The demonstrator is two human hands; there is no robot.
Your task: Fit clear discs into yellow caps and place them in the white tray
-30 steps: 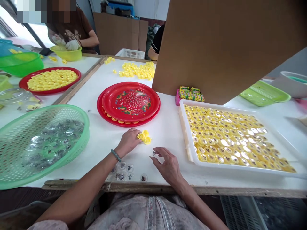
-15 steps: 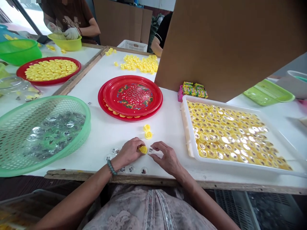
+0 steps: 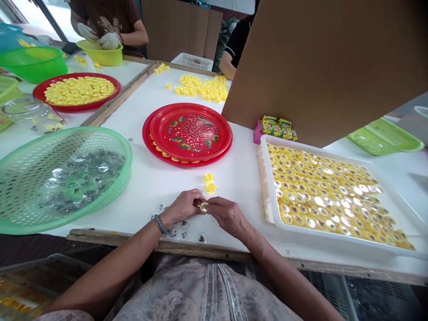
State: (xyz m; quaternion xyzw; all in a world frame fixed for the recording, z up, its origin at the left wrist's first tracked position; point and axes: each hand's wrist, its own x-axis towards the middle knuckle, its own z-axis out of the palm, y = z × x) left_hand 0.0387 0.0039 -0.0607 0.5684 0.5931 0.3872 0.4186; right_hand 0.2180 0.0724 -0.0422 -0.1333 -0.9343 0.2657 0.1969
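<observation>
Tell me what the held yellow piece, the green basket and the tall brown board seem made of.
Yellow piece: probably plastic, shiny where light catches it. Green basket: likely moulded plastic, slightly glossy, with regular holes through its wall. Brown board: apparently cardboard, from its flat, matt, even brown face.

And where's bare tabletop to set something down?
The white table is bare between the red plates and the white tray, also between the mint basket and the nearest loose yellow pieces. Crowded: beside the left hand, where clear discs lie.

Bright window (image 3: pixel 62 18) upper left, glare across yellow pieces (image 3: pixel 321 191)
</observation>
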